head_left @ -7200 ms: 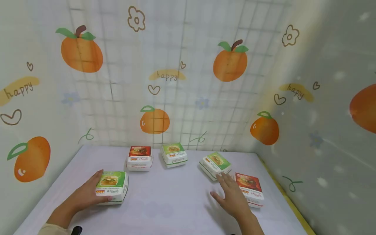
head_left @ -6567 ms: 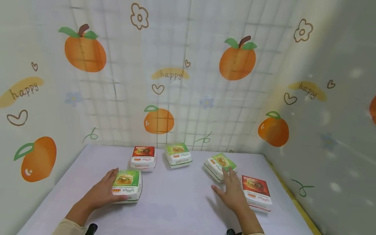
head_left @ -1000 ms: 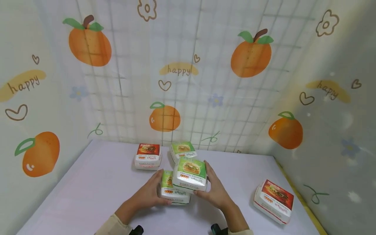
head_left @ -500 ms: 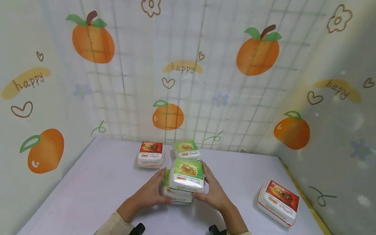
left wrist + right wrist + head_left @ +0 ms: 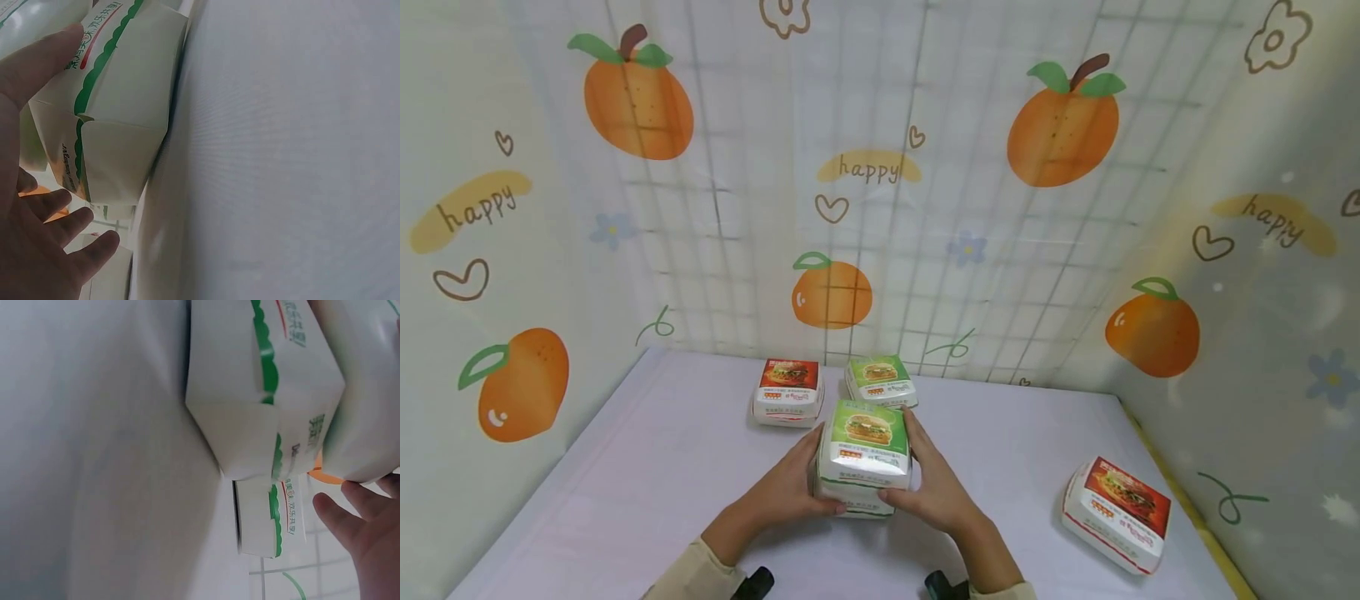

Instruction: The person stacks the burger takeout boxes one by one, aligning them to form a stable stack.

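Note:
Two burger boxes with green lids are stacked at the middle front in the head view. The upper box (image 5: 867,442) lies over the lower box (image 5: 868,504), their sides nearly lined up. My right hand (image 5: 942,483) grips the upper box from the right, thumb at its front and fingers along its side. On the left, my left hand (image 5: 778,487) holds the lower box, its thumb (image 5: 47,59) on the front face in the left wrist view. That lower box (image 5: 250,369) rests on the table in the right wrist view. The upper one hides most of its lid.
Behind the stack stand a red-lidded burger box (image 5: 787,393) and another green-lidded box (image 5: 882,382), side by side. A second red-lidded box (image 5: 1117,515) lies angled at the right of the white table (image 5: 625,500). A curtain printed with oranges (image 5: 737,250) closes the back and sides.
Two green-lidded boxes, earlier at left and right, were brought to the middle. In the last second the upper box shifted left and down over the lower one. The right red-lidded box has turned.

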Action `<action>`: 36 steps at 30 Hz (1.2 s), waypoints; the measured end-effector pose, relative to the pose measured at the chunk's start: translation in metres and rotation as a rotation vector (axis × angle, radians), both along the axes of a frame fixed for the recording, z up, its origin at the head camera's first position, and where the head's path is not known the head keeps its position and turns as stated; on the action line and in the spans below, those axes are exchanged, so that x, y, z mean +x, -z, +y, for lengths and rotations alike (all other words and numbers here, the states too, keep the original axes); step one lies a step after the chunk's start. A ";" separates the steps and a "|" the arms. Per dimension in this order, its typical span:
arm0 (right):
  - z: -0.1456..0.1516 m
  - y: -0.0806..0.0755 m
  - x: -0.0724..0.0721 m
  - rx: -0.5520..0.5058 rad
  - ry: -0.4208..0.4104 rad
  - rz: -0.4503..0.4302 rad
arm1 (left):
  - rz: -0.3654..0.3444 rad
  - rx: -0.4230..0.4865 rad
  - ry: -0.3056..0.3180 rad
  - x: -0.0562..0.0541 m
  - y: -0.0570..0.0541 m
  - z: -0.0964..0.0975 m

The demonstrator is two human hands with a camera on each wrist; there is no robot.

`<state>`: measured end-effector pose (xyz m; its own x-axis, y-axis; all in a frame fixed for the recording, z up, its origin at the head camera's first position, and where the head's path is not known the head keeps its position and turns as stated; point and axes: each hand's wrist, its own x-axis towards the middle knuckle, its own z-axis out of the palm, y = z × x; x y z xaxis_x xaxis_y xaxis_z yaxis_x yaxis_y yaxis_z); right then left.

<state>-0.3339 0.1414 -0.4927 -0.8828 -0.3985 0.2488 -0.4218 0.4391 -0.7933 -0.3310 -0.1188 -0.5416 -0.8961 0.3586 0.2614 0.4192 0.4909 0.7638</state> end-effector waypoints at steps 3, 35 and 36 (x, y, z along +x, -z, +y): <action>-0.001 0.000 0.000 -0.008 -0.003 -0.001 | -0.012 0.013 0.001 0.000 0.001 -0.001; -0.003 0.003 0.003 0.076 -0.001 0.016 | 0.026 0.060 -0.055 0.008 -0.008 -0.001; -0.002 0.003 0.003 0.070 -0.005 0.015 | 0.031 0.061 -0.055 0.008 -0.008 -0.001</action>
<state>-0.3305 0.1390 -0.4957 -0.8773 -0.4194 0.2333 -0.4355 0.4912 -0.7544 -0.3226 -0.1198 -0.5339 -0.9050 0.2919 0.3095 0.4172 0.4662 0.7801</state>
